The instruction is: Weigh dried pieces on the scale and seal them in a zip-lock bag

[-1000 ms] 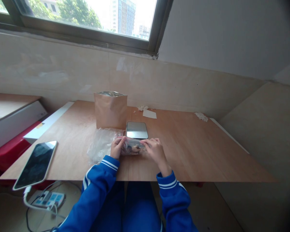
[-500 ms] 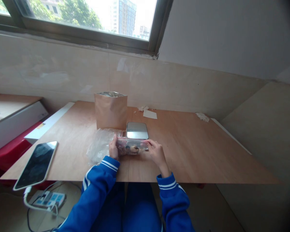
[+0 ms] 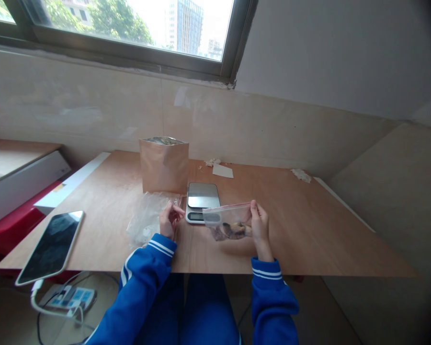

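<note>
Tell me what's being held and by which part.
The right hand holds the clear bag by its right end, near the top edge; the left hand appears empty.

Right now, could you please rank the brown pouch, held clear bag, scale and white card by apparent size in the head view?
Largest: brown pouch
Middle: held clear bag and scale, too alike to rank
Smallest: white card

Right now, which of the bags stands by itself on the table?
The opaque brown pouch: it stands upright, mouth open, whereas the right hand holds one clear bag and the clear plastic beside the left hand lies crumpled.
</note>
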Tool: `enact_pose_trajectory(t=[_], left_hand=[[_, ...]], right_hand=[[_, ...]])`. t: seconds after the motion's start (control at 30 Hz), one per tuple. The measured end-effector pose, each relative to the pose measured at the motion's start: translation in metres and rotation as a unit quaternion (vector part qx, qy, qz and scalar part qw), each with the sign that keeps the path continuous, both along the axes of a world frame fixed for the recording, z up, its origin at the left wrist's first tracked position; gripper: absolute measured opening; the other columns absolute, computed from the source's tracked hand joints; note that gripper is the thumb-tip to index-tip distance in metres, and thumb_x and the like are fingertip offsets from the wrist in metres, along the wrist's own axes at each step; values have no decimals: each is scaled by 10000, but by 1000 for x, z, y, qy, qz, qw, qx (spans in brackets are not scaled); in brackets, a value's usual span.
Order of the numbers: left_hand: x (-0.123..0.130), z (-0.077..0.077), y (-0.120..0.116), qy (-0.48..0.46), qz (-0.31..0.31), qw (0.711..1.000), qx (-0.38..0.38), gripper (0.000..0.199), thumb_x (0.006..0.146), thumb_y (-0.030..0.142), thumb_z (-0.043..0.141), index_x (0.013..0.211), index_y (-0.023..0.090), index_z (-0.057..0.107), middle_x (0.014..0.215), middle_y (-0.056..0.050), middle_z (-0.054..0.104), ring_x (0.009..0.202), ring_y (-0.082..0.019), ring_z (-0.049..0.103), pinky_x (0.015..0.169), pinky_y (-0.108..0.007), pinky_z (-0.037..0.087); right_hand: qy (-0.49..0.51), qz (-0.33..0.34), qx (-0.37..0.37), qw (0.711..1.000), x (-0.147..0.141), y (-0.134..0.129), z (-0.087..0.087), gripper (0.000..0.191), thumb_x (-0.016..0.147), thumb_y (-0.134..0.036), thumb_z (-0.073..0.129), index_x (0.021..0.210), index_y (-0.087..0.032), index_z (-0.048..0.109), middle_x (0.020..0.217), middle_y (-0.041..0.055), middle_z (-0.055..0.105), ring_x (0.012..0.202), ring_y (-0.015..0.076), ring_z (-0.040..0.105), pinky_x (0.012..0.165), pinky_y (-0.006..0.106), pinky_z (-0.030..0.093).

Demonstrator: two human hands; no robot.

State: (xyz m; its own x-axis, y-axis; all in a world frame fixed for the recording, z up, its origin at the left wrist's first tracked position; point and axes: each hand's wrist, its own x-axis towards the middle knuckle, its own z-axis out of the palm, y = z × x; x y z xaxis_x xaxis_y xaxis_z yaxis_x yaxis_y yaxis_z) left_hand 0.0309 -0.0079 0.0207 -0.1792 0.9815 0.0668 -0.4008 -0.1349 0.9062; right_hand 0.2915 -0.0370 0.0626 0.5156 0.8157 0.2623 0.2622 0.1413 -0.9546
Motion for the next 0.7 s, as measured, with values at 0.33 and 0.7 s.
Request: enact_pose_trajectory(t=[0.33,0.7], left_hand=[[2,0,-6,73,-57,996,15,554,854,548,491,511,147,660,489,-46,557,439,-91,427,422,-241,265],[1,-1,-6,91,-63,994,22,548,852,549,496,511,160,676,482,-62,562,454,-113,441,425,-256,253]], right_hand=[[-143,-146,-142,968,80,24,-30,670,844,-743,280,646,-179,583,458,55,556,476,196,525,561,311,388],[-392,-158,-262,868,-6,-17,-53,604,901,-480,403,1378,-114,459,1432,265,392,1298,436,377,953,586,349]])
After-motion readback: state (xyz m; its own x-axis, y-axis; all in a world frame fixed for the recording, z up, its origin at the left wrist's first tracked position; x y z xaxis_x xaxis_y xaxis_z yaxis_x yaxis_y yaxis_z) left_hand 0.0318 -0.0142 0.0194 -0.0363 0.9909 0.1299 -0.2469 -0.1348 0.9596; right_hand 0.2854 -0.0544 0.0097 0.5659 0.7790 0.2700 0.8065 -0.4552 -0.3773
